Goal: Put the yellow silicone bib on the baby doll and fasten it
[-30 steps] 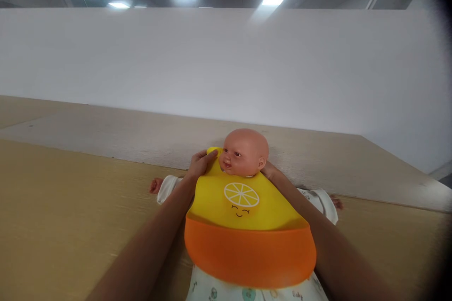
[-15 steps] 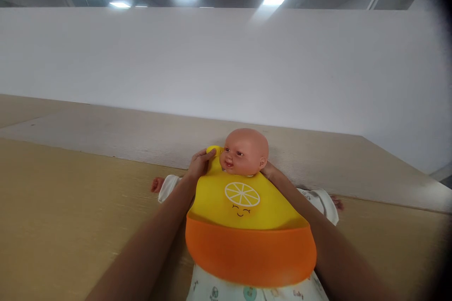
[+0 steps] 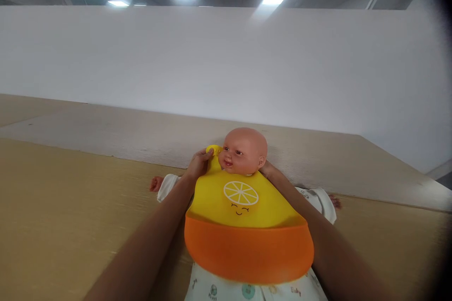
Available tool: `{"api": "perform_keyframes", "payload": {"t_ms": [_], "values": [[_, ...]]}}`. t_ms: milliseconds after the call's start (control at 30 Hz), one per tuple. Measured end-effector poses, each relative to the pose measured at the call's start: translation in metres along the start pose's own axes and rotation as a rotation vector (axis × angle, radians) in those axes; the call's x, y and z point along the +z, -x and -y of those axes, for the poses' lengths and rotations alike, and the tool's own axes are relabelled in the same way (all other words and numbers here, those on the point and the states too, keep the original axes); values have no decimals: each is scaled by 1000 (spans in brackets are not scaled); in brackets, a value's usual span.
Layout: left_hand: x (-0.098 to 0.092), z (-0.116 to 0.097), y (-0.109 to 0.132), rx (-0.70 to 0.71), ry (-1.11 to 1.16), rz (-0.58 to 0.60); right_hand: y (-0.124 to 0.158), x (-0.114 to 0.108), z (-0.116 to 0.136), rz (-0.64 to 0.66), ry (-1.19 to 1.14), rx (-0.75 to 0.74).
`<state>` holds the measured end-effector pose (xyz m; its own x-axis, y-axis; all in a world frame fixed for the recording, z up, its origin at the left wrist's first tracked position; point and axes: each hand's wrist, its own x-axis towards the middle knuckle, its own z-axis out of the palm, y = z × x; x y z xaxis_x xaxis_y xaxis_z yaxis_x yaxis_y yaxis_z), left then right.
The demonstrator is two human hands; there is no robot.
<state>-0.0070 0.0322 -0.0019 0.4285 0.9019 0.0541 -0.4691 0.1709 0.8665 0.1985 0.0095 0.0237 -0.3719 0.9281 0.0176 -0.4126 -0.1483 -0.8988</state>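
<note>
A baby doll (image 3: 245,149) in white printed clothes lies on its back, its head turned to the left. Over its chest spreads a yellow bib (image 3: 212,195) with a lemon-slice print and an orange catch pocket (image 3: 247,249). At the left of the doll's neck, my left hand (image 3: 199,162) pinches the bib's yellow neck strap between thumb and fingers. My right hand (image 3: 267,169) reaches behind the doll's head on the right; its fingers are hidden there, so what they hold cannot be seen.
The doll rests on a light wooden table (image 3: 70,197). A paler wooden strip (image 3: 141,127) runs behind it, up against a white partition wall (image 3: 219,61). The doll's arms stretch out to both sides, its sleeve (image 3: 323,204) showing beyond my right forearm.
Almost nothing differs. Doll, bib and both hands appear shifted very slightly left and up together; my left hand keeps its pinch on the strap.
</note>
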Motion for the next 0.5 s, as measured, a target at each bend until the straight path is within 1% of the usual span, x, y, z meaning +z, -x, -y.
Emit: {"api": "perform_keyframes", "payload": {"t_ms": [100, 333, 500], "values": [[2, -2, 2, -12, 7, 16, 1, -1, 1, -7, -2, -10], [9, -9, 7, -42, 48, 15, 11, -4, -2, -15, -10, -9], [13, -12, 10, -46, 60, -1, -1, -5, 0, -6, -27, -7]]}}
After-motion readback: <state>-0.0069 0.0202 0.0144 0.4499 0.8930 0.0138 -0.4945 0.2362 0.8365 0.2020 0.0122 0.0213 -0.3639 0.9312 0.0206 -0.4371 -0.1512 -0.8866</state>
